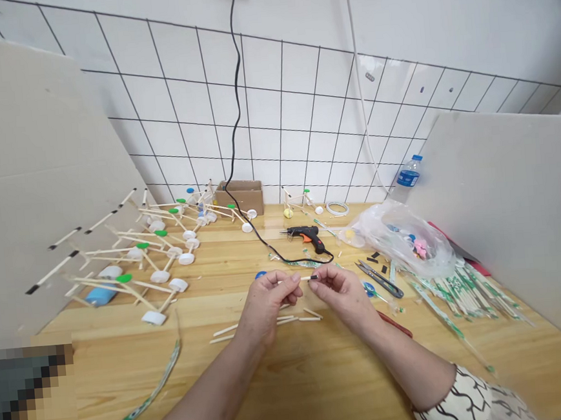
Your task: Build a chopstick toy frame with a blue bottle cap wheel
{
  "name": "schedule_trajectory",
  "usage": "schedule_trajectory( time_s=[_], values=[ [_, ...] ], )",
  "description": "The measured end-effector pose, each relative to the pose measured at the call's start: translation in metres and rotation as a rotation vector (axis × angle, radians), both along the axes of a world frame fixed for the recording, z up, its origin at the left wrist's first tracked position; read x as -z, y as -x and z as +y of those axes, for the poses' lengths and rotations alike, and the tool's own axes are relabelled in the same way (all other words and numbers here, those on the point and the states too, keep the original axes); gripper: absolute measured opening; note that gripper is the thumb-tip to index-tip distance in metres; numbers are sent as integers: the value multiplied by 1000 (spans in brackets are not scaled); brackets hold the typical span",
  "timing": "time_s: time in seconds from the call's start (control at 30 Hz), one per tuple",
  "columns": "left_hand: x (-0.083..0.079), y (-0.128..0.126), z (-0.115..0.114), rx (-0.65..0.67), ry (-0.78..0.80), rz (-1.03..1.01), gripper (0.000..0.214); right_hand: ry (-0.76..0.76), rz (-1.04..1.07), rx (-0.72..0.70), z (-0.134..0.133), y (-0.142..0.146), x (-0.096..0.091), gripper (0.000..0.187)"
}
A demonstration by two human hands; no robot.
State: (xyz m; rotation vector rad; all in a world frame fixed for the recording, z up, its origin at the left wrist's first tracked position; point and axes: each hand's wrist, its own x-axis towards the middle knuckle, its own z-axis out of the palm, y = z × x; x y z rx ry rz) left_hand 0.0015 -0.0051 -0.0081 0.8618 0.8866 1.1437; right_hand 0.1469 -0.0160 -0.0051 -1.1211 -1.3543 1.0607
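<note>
My left hand (263, 305) is closed in a pinch on a thin pale wooden stick (305, 278), held level above the table. My right hand (346, 298) pinches the stick's other end, where a short black sleeve or strip of tape (313, 277) sits; which of the two I cannot tell. Several cut wooden sticks (226, 331) lie on the table below and beside my left hand. Beyond my hands is a black glue gun (306, 235) with an orange trigger. To the right of my right hand lie dark-handled snips (380, 280) and small black strips (372, 258).
Stick-built models (143, 263) with white wheels crowd the left side. A cardboard box (239, 197) stands at the wall. On the right are a plastic bag (399, 236), wrapped sticks (476, 291) and a water bottle (408, 173). A black cord (238, 77) hangs down to the table.
</note>
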Motion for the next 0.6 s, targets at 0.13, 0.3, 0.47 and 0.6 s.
schedule_trajectory(
  time_s=[0.13, 0.3, 0.47, 0.6],
  values=[
    [0, 2, 3, -16, 31, -27, 25, 14, -74, -39, 2, -2, 3, 13],
    [2, 3, 7, -24, 43, -35, 26, 64, -174, -14, 6, -6, 1, 22],
    [6, 3, 8, -4, 34, -12, 28, 83, -165, 67, 8, -12, -1, 37],
    [6, 2, 7, 10, -7, 14, 28, 130, -46, 35, 9, -13, -1, 32]
  ],
)
